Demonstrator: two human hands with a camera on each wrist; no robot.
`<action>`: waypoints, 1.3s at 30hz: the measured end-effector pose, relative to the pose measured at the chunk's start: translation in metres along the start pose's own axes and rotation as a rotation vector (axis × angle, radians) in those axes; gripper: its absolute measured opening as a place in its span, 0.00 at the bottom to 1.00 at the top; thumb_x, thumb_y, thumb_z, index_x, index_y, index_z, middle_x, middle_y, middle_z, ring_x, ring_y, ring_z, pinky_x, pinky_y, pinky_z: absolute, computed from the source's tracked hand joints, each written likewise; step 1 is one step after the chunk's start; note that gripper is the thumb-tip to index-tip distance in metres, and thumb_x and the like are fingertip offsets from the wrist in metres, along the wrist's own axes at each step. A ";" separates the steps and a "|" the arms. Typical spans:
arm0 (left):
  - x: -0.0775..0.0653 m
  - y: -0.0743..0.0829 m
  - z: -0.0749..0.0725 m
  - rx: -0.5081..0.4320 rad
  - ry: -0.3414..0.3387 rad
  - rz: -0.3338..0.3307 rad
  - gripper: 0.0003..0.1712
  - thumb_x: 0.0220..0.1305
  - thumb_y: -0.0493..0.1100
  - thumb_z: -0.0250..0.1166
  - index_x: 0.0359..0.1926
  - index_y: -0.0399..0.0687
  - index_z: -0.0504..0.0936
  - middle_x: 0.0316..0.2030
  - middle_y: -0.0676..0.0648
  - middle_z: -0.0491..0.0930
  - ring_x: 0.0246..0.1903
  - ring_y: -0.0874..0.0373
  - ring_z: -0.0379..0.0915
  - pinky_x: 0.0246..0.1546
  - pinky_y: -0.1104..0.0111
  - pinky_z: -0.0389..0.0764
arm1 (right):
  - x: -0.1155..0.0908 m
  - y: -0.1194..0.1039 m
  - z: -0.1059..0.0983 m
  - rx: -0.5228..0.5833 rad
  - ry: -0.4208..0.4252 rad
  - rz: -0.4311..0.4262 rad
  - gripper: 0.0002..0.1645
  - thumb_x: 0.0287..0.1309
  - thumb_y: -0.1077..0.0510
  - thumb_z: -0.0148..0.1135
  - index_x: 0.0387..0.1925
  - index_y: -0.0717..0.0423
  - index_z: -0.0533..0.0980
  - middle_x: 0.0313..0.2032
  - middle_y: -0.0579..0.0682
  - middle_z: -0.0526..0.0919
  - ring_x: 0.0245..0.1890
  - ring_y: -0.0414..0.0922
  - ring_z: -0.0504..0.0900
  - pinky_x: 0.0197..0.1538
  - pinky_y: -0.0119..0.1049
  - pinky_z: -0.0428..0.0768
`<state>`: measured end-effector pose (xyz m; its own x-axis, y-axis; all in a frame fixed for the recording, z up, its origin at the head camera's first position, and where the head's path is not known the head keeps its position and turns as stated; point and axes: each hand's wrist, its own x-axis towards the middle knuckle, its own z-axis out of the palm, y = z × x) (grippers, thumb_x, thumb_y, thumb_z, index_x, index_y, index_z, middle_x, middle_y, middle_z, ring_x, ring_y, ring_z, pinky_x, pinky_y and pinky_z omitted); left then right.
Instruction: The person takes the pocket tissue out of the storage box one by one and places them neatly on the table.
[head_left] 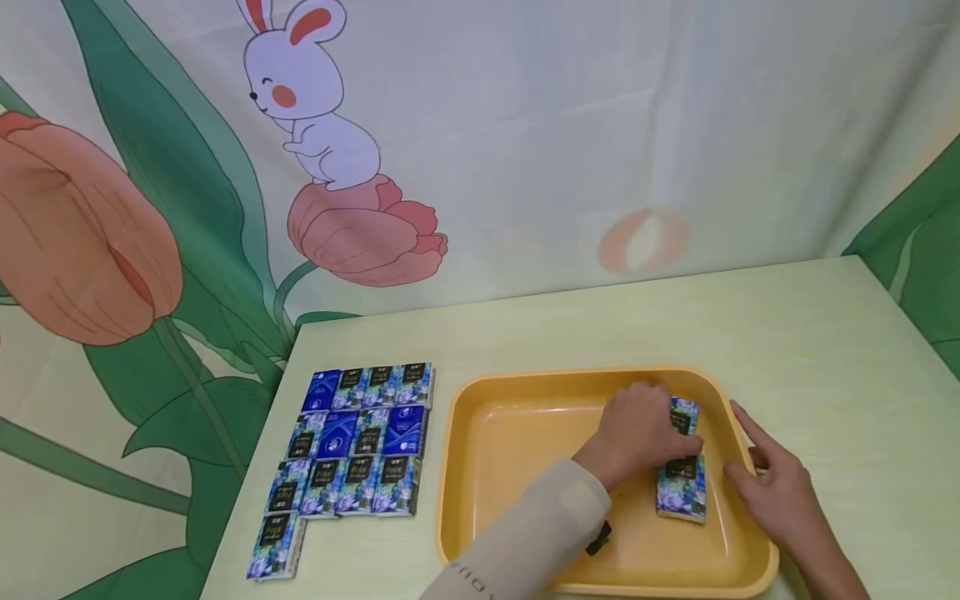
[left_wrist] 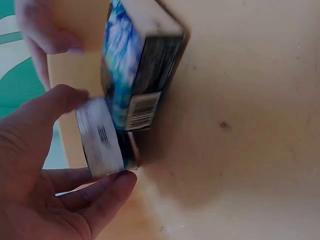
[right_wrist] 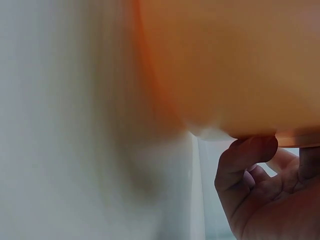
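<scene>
A yellow tray (head_left: 517, 379) stands on the table with two floral blue tissue packs near its right end. My left hand (head_left: 633, 429) reaches into the tray and grips the farther tissue pack (head_left: 684, 408), its thumb at the near end. In the left wrist view, thumb and fingers pinch this pack (left_wrist: 100, 137) by opposite edges. The nearer tissue pack (head_left: 681, 496) lies right by the thumb; its barcode side shows in the left wrist view. Outside the tray, my right hand (head_left: 780, 492) holds the right rim, fingers bent against the wall in the right wrist view.
Left of the tray, several tissue packs (head_left: 360, 473), floral and plain blue, lie in rows on the pale table (head_left: 570, 329). One floral pack (head_left: 273, 546) begins a nearer row. A curtain (head_left: 525, 150) printed with a rabbit and tulips hangs behind the table.
</scene>
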<state>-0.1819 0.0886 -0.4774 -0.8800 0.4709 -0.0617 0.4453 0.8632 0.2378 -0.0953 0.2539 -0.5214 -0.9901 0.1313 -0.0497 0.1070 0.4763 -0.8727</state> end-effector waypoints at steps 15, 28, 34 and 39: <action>-0.058 -0.047 -0.042 -0.194 0.139 0.002 0.35 0.55 0.53 0.71 0.62 0.43 0.79 0.44 0.48 0.79 0.33 0.62 0.70 0.31 0.73 0.72 | 0.003 -0.001 0.000 -0.025 -0.002 -0.013 0.45 0.63 0.65 0.56 0.79 0.44 0.56 0.33 0.60 0.84 0.17 0.45 0.81 0.20 0.38 0.80; -0.130 -0.107 -0.076 -0.368 0.273 -0.248 0.41 0.49 0.52 0.72 0.67 0.50 0.76 0.50 0.47 0.75 0.35 0.56 0.70 0.31 0.65 0.75 | 0.004 -0.001 0.003 -0.025 -0.015 -0.001 0.44 0.63 0.64 0.55 0.79 0.44 0.56 0.35 0.62 0.84 0.20 0.45 0.82 0.21 0.38 0.81; -0.174 -0.142 -0.075 -0.358 0.341 -0.421 0.40 0.47 0.53 0.75 0.64 0.52 0.78 0.46 0.50 0.75 0.39 0.55 0.71 0.36 0.62 0.75 | 0.001 0.000 0.004 -0.034 -0.010 0.000 0.45 0.63 0.64 0.56 0.79 0.44 0.56 0.35 0.62 0.84 0.21 0.45 0.83 0.22 0.37 0.81; -0.208 -0.167 -0.074 -0.341 0.344 -0.606 0.39 0.48 0.53 0.74 0.64 0.51 0.78 0.45 0.49 0.76 0.43 0.52 0.73 0.42 0.56 0.75 | 0.000 0.000 0.002 -0.043 -0.011 0.008 0.45 0.64 0.64 0.56 0.79 0.44 0.55 0.36 0.65 0.84 0.22 0.45 0.83 0.22 0.37 0.82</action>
<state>-0.0853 -0.1672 -0.4331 -0.9803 -0.1969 0.0144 -0.1571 0.8222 0.5471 -0.0953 0.2519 -0.5229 -0.9901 0.1259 -0.0625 0.1188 0.5121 -0.8507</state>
